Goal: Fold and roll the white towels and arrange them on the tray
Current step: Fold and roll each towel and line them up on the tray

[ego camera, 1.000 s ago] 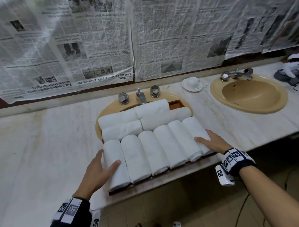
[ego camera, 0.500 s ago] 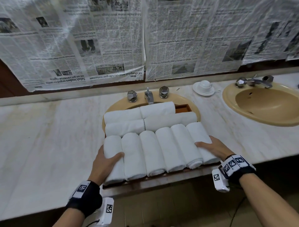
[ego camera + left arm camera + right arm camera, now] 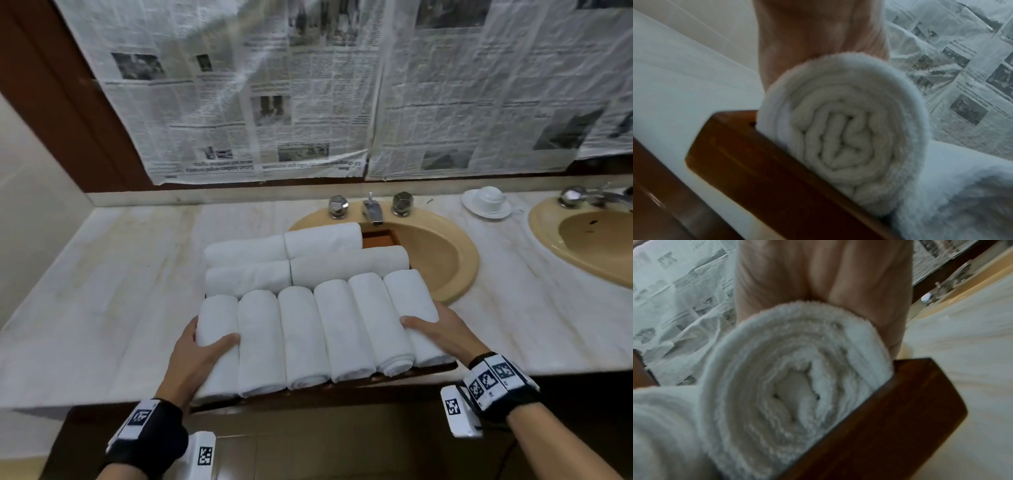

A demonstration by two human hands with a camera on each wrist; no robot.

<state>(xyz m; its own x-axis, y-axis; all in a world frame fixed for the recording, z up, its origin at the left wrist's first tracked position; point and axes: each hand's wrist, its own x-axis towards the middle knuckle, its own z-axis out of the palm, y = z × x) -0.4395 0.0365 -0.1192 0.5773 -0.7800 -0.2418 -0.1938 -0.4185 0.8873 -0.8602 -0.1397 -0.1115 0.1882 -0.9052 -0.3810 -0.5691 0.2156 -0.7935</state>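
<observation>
A dark wooden tray (image 3: pixel 431 369) packed with several rolled white towels (image 3: pixel 301 335) lies across the left sink, its front edge past the counter's edge. My left hand (image 3: pixel 202 346) grips the tray's left side, thumb over the leftmost roll (image 3: pixel 846 133). My right hand (image 3: pixel 442 330) grips the right side, thumb on the rightmost roll (image 3: pixel 797 386). In each wrist view the palm lies on top of the end roll above a tray corner (image 3: pixel 748 154) (image 3: pixel 890 418). The fingers are hidden behind the rolls.
The tan sink (image 3: pixel 442 260) under the tray has a chrome faucet (image 3: pixel 372 209) behind it. A second sink (image 3: pixel 589 240) is at the right, with a white cup and saucer (image 3: pixel 486 200) between them. Newspaper (image 3: pixel 308 85) covers the wall above the marble counter (image 3: pixel 120 274).
The tray with its towels has shifted left, leaving more of the sink bowl uncovered at the right. Both hands have stayed on the end rolls. My head view has swung left.
</observation>
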